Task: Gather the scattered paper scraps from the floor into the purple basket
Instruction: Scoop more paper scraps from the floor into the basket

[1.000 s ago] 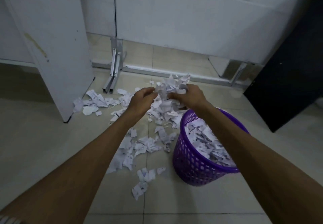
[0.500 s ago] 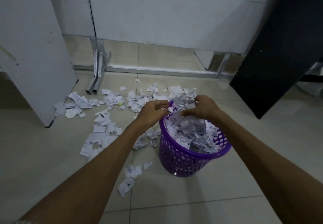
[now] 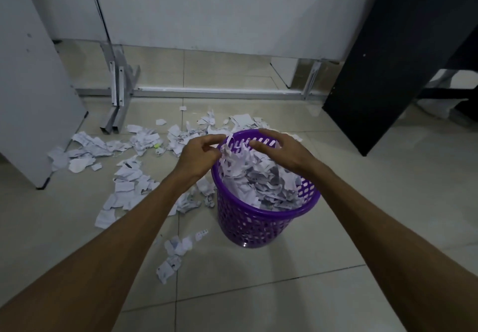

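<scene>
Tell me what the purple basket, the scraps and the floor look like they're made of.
Purple basket: likely moulded plastic, glossy, with a grid of punched holes in its wall. Scraps: thin white paper with torn, creased edges and some dark print. Floor: pale tiles, probably ceramic, slightly shiny, with grout lines.

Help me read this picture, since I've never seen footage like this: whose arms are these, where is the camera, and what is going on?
No machine here: a person wears a camera on the head, looking down at their own arms. The left hand and right hand hover over a purple basket heaped with torn paper. The right hand's fingers are spread and hold nothing; the left's fingers look loosely curled beside the heap, apparently empty. Many paper scraps lie on the tiled floor, mostly to the left of the basket. A black board leans on the right.
</scene>
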Available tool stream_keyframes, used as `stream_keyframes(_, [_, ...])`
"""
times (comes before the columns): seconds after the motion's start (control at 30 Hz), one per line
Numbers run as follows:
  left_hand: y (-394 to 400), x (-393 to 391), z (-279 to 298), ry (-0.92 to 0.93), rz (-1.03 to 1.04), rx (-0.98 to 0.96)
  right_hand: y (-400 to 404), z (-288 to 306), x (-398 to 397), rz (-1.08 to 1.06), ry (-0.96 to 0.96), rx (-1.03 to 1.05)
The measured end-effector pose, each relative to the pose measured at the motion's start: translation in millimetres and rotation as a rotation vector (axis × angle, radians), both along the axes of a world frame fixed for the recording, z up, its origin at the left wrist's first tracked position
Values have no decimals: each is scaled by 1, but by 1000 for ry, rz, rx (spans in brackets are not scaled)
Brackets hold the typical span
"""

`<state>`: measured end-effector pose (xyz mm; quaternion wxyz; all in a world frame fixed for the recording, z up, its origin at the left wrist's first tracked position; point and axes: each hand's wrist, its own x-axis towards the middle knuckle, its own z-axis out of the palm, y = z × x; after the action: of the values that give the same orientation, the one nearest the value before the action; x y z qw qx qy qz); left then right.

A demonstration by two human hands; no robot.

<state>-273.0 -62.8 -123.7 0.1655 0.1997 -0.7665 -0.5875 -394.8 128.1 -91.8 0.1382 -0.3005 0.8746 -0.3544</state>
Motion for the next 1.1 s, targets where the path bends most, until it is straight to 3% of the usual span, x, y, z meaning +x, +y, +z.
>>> stream_keyframes(0.2, [-1, -1, -11, 14, 98, 94, -6, -19, 13, 187, 65, 221])
stream_keyframes(0.37, [-1, -2, -13, 6, 81, 209, -12, -51, 18, 399, 138, 590])
stream_keyframes(0.5, [-7, -4, -10, -10, 41, 238, -12, -73, 11, 421, 170, 837])
stream_keyframes(0.7, [-14, -7, -9, -23, -2, 229, -17, -97, 4, 457, 119, 990])
stream_keyframes(0.83, [-18, -8, -10, -31, -9, 214, -23, -96, 2, 447, 70, 952])
stream_keyframes(1.1, [-19, -2, -14, -52, 10, 172, -12, -31, -3, 265, -149, 513])
